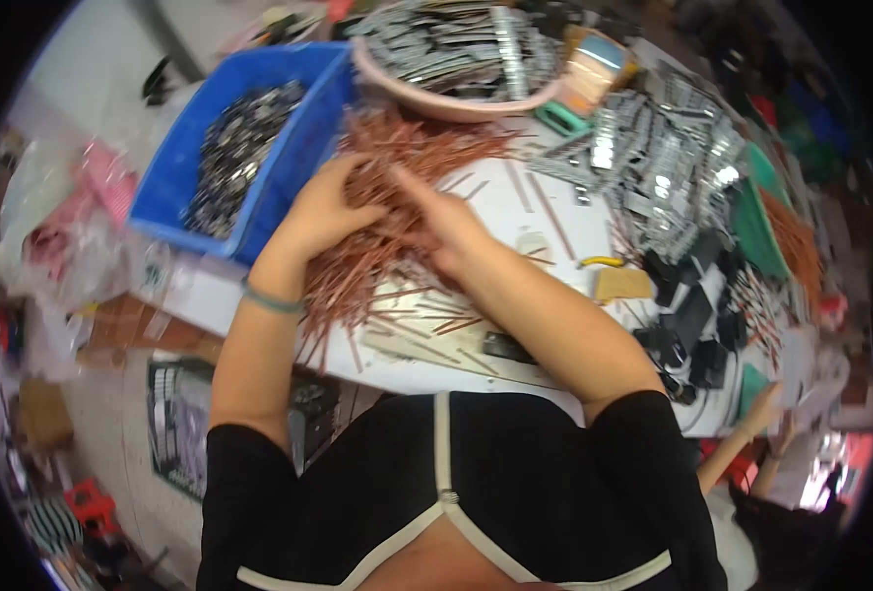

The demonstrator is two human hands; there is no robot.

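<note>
A loose pile of thin copper-coloured strips (338,281) lies on the white table in front of me. My left hand (330,209) is at the pile's left side, its thumb and fingers curved around a bunch of the strips. From the right, my right hand (443,219) presses on the same bunch, fingers stretched along it and slightly blurred. Strips show between the two hands, and some fingertips are hidden among them. Close by on the left stands a blue bin (293,163) of small dark and silvery metal pieces.
A pink basin (456,106) full of silvery metal strips stands at the back. More silvery strips (658,167) lie heaped at the right, near black parts (692,305), a yellowish block (621,285) and a green basin (759,222). Another person's arm (742,438) reaches in at lower right.
</note>
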